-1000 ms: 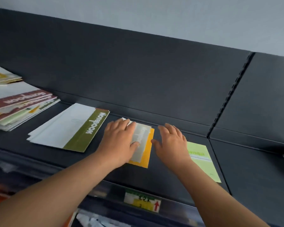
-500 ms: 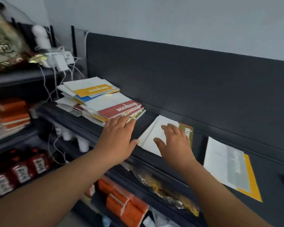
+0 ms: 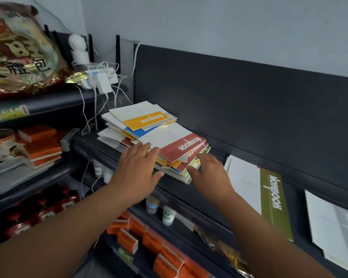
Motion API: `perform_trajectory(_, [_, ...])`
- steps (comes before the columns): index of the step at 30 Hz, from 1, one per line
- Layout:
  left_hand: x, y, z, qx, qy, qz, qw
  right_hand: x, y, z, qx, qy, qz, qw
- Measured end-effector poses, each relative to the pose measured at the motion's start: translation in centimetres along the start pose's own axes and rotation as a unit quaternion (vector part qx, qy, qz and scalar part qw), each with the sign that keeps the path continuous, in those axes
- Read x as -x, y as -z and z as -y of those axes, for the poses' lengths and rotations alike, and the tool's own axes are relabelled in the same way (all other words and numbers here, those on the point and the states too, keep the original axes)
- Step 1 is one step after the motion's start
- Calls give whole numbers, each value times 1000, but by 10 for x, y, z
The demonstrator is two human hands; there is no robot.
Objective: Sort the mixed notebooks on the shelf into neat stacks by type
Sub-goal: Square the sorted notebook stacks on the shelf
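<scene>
1. The dark shelf (image 3: 249, 121) carries all the notebooks. An unsorted heap sits at its left end, and two separate notebooks lie flat further right.
2. The mixed pile (image 3: 129, 135) is the bulk of the job and looks barely touched. Covers with yellow, blue, red and green bands are fanned out at odd angles with their corners sticking out. The red-banded notebook (image 3: 181, 146) lies on top of its near part and the yellow-banded notebook (image 3: 147, 119) on top of its far part.
3. The green-banded notebook (image 3: 269, 199) lies just right of the pile without touching it. It seems to be the start of one sorted type, but I cannot tell how many lie under it.
4. A white and grey notebook (image 3: 335, 231) lies well apart from the pile at the far right, partly cut off by the frame. It is probably the start of a second type.
5. By my estimate the sorting is at an early stage, with two types begun and most of the pile still to split.
6. The left hand (image 3: 137, 171) reaches palm down to the pile's near left corner. Its fingers are straight and spread over the red-banded notebook's white cover, and it holds nothing. I cannot tell whether it is touching the cover.
7. The right hand (image 3: 211, 175) is palm down at the pile's near right edge. Its fingers are loosely extended and its thumb is out, and it too holds nothing.
</scene>
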State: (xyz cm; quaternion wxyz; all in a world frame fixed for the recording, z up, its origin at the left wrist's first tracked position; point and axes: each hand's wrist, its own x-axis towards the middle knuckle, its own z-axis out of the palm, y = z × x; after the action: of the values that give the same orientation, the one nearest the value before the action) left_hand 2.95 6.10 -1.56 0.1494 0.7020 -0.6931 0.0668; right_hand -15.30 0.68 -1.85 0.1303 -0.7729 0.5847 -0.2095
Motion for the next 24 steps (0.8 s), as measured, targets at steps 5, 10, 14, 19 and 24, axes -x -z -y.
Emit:
perform_trajectory(5, [-34, -4, 21, -20, 8, -1, 1000, -47, -10, 7, -12, 4, 14, 1000])
perform_trajectory(10, [-74, -10, 46, -39, 23, -10, 999, -88, -22, 20, -80, -1, 28, 996])
perform_trajectory(14, [-103, -15, 68, -36, 47, -12, 998, -114, -31, 34, -132, -27, 42, 990])
perform_trajectory(19, [-143, -15, 104, -39, 51, -12, 998, -148, -48, 56, -146, -24, 37, 988])
perform_trajectory(24, [-184, -20, 148, -45, 30, -4, 999, -181, -74, 86, -132, -58, 15, 989])
